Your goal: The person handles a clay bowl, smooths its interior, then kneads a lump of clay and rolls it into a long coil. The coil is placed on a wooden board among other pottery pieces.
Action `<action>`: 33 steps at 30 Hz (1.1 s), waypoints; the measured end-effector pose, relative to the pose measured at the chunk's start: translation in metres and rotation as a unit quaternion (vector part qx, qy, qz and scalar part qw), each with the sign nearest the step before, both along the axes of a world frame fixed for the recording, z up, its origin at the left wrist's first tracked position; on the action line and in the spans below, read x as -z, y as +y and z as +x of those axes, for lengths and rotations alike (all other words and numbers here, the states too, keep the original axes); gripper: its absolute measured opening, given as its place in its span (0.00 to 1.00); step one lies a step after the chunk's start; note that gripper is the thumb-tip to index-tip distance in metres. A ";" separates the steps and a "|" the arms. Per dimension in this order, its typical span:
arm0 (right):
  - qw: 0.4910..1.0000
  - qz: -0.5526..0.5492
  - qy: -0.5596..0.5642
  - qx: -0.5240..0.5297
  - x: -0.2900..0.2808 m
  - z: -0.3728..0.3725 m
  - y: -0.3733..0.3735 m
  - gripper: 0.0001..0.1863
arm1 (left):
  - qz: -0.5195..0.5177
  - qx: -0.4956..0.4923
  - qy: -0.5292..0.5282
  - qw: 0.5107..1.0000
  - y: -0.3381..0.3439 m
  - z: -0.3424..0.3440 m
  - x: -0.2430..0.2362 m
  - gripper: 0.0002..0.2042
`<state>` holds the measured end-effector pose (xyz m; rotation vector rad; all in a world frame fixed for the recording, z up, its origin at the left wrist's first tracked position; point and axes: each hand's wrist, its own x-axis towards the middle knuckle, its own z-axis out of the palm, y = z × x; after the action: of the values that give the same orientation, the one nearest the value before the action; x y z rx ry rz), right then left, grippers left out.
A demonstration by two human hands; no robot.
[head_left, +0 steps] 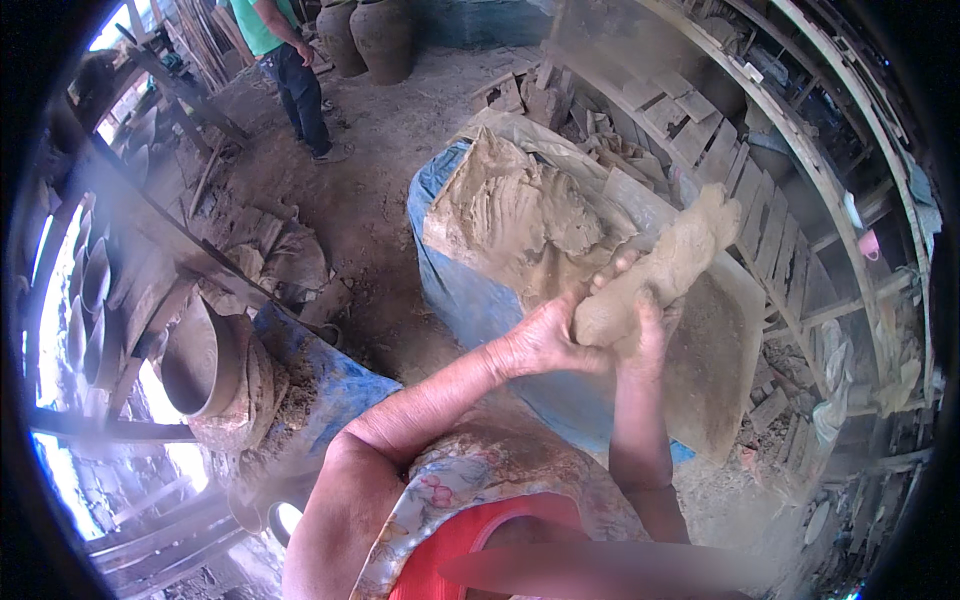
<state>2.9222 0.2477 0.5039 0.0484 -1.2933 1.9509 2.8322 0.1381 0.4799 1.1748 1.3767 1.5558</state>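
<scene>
My left hand (pixel 555 335) grips the near end of a long, lumpy roll of grey clay (pixel 675 250). Lower on the roll's right side, my right hand (pixel 645 320) wraps round it, thumb on top. The roll is raised diagonally above a work surface (pixel 715 370) covered with boards and dusty sheeting over a blue tarp (pixel 460 300). A spread, creased mass of clay (pixel 520 210) lies on that surface, behind my hands.
A co-worker (pixel 295 95) stands at upper left near large clay jars (pixel 385 45). Left of me, a round vessel (pixel 200 355) rests on wrapped material beside a blue sheet (pixel 335 380). Wooden shelving (pixel 830 170) and loose boards (pixel 700 140) line the right side.
</scene>
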 end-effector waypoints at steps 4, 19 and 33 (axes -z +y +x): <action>0.997 -0.069 0.024 0.017 0.006 0.006 0.002 0.28 | -0.064 0.095 -0.013 0.993 -0.007 -0.007 0.011 0.44; 0.990 -0.045 0.064 0.115 -0.009 0.017 0.011 0.34 | -0.017 0.028 -0.109 0.994 -0.013 0.003 0.004 0.51; 0.995 0.031 0.091 0.026 -0.018 0.044 0.029 0.53 | -0.037 0.022 -0.036 0.998 0.001 0.037 0.015 0.34</action>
<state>2.9662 0.2768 0.5219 0.2161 -1.2215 1.8163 2.8695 0.1393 0.4652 1.0879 1.3413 1.4891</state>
